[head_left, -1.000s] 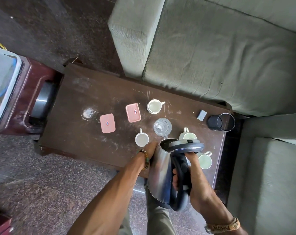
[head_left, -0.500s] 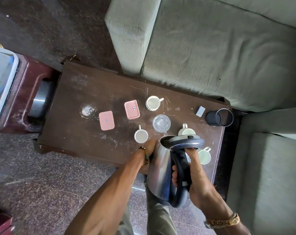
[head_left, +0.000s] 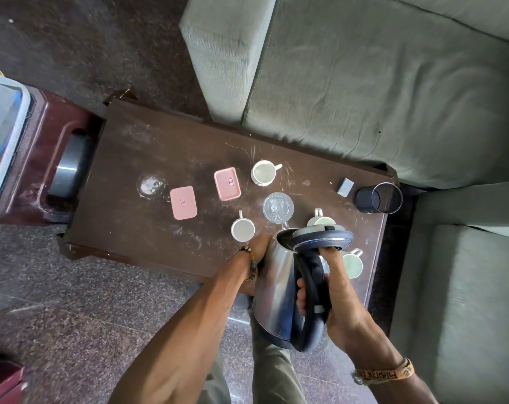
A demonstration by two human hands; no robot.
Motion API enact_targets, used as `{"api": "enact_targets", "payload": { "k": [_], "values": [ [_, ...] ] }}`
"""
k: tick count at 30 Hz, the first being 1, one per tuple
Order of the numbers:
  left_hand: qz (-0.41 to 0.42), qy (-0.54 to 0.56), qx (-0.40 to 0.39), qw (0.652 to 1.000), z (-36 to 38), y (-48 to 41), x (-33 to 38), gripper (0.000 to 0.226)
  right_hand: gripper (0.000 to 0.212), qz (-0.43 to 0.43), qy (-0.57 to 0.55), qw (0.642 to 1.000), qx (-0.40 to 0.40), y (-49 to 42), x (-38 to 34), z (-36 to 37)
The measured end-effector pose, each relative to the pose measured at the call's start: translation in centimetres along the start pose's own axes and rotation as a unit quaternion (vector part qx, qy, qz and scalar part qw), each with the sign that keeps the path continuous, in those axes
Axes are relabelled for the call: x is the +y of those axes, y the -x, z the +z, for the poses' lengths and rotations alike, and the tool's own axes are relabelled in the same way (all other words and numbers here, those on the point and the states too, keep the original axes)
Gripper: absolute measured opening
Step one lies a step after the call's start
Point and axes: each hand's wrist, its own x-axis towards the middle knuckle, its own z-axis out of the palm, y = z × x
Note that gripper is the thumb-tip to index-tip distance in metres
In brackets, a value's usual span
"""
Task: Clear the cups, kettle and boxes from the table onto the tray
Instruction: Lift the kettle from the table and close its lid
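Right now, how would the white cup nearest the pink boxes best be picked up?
Take the white cup by its small handle, which points away from the person toward the sofa. Reach from above and behind it; the rim is upright and open, and the left hand is close by.

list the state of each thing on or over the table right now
kettle: lifted, tilted, lid closed
right hand: gripping kettle handle
left hand: against kettle's side
four white cups: upright on table, look empty
two pink boxes: lids on, flat
black tumbler: on its side
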Motion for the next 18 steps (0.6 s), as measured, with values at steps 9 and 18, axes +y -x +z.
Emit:
{"api": "enact_targets", "payload": {
  "k": [9, 18],
  "values": [
    [-0.001, 0.003, -0.019, 1.000, -0.35, -0.32, -0.21, 0.035, 0.077, 0.012, -0.005, 1.000, 0.000, -0.12, -0.10, 0.12],
    [-0.008, -0.012, 0.031, 0.999, -0.47, -0.53, -0.24, 0.029, 0.077, 0.010, -0.009, 1.000, -0.003, -0.08, -0.33, 0.40]
  ]
}}
